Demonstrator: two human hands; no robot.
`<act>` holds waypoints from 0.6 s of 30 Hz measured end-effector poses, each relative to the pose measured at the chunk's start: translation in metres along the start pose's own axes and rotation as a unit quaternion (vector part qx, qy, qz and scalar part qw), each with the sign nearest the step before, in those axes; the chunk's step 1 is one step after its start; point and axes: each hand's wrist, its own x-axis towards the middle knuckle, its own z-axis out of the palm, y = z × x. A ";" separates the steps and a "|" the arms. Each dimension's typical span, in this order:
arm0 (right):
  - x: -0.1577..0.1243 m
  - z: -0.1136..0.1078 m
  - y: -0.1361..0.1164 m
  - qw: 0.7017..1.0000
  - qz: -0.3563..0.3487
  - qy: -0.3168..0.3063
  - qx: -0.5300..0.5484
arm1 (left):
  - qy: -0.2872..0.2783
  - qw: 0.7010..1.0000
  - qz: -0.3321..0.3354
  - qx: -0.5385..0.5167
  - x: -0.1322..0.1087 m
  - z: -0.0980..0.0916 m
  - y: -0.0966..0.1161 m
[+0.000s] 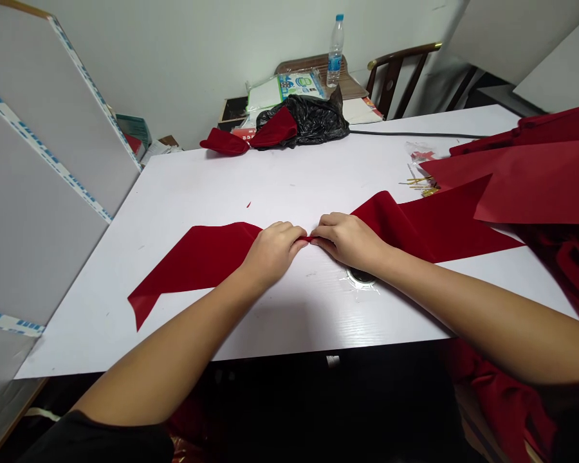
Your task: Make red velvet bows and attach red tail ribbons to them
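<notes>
Left hand [273, 254] and right hand [350, 241] pinching middle of red velvet ribbon [197, 257], both grips clenched on small fold. Ribbon lying across white counter [174, 193], tails spread, not yet gathered. Red velvet bow [248, 134] sitting by black plastic bag [309, 119]; velvet sheets [535, 180] piling right, gold pins [417, 183] beside.

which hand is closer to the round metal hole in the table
The right hand is nearer, just above and almost touching the round metal hole. The left hand is farther off to the hole's left, and both pinch the red velvet strip.
</notes>
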 end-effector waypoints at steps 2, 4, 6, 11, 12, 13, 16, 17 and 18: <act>0.000 0.001 0.000 1.000 0.000 -0.001 0.003 | -0.005 1.000 -0.001 0.003 0.000 0.000 0.000; 0.001 0.001 -0.001 1.000 0.002 -0.003 -0.003 | -0.005 1.000 0.005 0.008 0.000 0.000 0.001; 0.000 0.001 -0.002 1.000 0.005 -0.005 -0.016 | 0.002 1.000 0.016 0.016 -0.001 0.001 0.002; -0.002 0.000 -0.004 0.999 0.000 -0.015 -0.037 | 0.012 0.998 0.045 0.038 -0.003 0.003 0.003; -0.003 0.000 -0.004 0.999 -0.003 -0.012 -0.037 | 0.014 0.998 0.049 0.040 -0.003 0.003 0.003; -0.003 0.000 -0.004 0.999 -0.009 -0.007 -0.036 | 0.015 0.998 0.050 0.039 -0.003 0.002 0.003; -0.004 -0.001 -0.004 0.999 -0.033 0.014 -0.030 | 0.010 0.998 0.041 0.038 -0.003 -0.001 0.005; -0.004 -0.001 -0.004 0.999 -0.039 0.016 -0.032 | 0.006 0.999 0.036 0.041 -0.003 -0.001 0.006; -0.004 -0.002 -0.005 0.998 -0.040 0.014 -0.040 | 0.001 0.998 0.031 0.045 -0.002 -0.002 0.006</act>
